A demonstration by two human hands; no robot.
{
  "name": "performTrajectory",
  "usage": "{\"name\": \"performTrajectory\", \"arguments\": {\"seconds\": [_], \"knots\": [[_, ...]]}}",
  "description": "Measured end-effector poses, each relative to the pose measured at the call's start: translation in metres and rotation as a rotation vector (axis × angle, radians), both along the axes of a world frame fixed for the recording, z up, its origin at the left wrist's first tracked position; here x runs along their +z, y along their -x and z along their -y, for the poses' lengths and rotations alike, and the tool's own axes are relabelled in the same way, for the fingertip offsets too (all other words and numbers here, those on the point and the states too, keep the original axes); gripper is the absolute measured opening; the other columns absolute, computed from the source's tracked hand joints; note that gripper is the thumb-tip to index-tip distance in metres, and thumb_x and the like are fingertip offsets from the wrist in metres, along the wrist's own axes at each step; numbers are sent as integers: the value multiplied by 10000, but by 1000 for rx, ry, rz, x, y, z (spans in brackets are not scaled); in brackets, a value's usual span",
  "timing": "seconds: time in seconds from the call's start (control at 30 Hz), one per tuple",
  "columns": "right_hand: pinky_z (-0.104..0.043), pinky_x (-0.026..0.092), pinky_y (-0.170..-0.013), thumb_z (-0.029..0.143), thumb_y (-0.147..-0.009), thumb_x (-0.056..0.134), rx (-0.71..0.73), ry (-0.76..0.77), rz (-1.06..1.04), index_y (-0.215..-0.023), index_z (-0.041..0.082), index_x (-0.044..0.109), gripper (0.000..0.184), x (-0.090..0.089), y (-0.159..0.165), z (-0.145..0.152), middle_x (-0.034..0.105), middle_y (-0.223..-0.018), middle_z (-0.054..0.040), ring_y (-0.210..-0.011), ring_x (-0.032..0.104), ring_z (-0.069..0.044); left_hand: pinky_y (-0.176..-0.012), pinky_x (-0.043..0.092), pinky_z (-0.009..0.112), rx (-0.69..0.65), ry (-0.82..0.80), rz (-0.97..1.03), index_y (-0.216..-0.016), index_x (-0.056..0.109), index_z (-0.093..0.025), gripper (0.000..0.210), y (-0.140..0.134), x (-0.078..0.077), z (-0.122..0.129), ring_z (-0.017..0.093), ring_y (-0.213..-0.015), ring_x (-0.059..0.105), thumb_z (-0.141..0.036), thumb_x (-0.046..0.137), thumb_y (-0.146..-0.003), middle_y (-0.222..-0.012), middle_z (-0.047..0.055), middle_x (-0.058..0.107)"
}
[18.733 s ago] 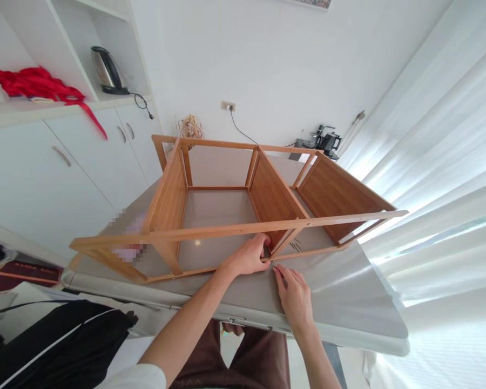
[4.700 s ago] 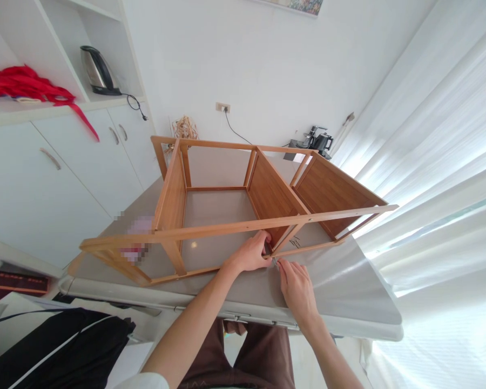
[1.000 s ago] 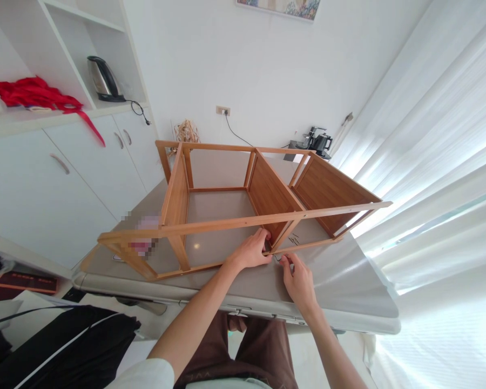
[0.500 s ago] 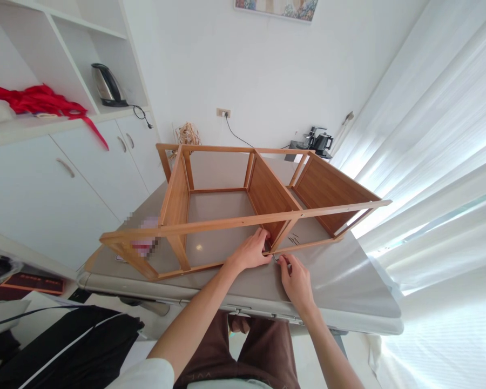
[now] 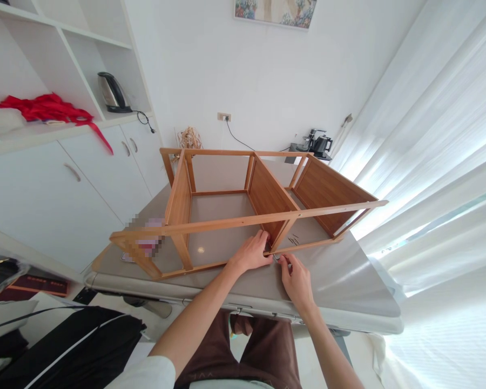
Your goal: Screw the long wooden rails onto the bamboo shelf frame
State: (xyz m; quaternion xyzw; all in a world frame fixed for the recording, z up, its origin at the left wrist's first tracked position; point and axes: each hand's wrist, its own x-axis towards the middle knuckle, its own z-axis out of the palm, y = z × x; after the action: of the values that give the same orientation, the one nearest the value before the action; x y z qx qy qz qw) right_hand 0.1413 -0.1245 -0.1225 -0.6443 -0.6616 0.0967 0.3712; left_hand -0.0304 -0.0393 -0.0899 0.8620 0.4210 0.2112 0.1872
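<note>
A wooden shelf rack (image 5: 230, 220) lies on its side on the grey table (image 5: 340, 270). My left hand (image 5: 253, 251) is closed round the lower front end of the middle shelf board (image 5: 267, 192), where it joins the bottom rail. Just right of it, my right hand (image 5: 295, 275) pinches a small bent metal hex key (image 5: 276, 258), its tip at the rail by that joint. How far the tip sits in the fastener is hidden. Several loose screws (image 5: 294, 239) lie on the table inside the frame, behind the bottom rail.
A blurred, pinkish item (image 5: 148, 237) lies at the table's left end. Behind the table stand a black kettle and coffee maker (image 5: 318, 143). White cabinets (image 5: 85, 162) flank the left, with a steel kettle (image 5: 113, 94) in a cubby. White curtains (image 5: 437, 135) hang at the right.
My view has shifted slightly, so the scene sits a little differently in the picture. Both hands stay at the same joint, with the hex key turned only slightly, if at all.
</note>
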Motion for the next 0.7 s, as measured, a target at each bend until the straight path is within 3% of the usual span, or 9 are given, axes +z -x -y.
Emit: {"name": "performTrajectory", "arguments": {"seconds": [0.27,0.47,0.7], "knots": [[-304,433,-769,374,-1033,342,56,-59,93,-960,203,624,338,4,3,-2,685,-918,-88,-867,616,-214,-800,474,404,16,-69,-71,-1049,458,-201,340,-2,2,4,297,-923,638,-376,620,-807,-1065,112,615],[-269,407,-648,418,-1017,394,10,29,-17,-923,229,624,313,8,1,-5,693,-832,-27,-690,601,-171,-756,468,377,9,-31,-86,-1003,447,-214,314,-2,7,4,287,-857,662,-403,618,-818,-925,78,666],[-289,436,-683,469,-1016,363,17,-16,-61,-960,213,640,382,2,2,-4,695,-867,-63,-726,617,-191,-746,464,364,19,-11,-103,-999,450,-221,310,-3,11,5,279,-841,667,-414,611,-818,-905,72,680]]}}
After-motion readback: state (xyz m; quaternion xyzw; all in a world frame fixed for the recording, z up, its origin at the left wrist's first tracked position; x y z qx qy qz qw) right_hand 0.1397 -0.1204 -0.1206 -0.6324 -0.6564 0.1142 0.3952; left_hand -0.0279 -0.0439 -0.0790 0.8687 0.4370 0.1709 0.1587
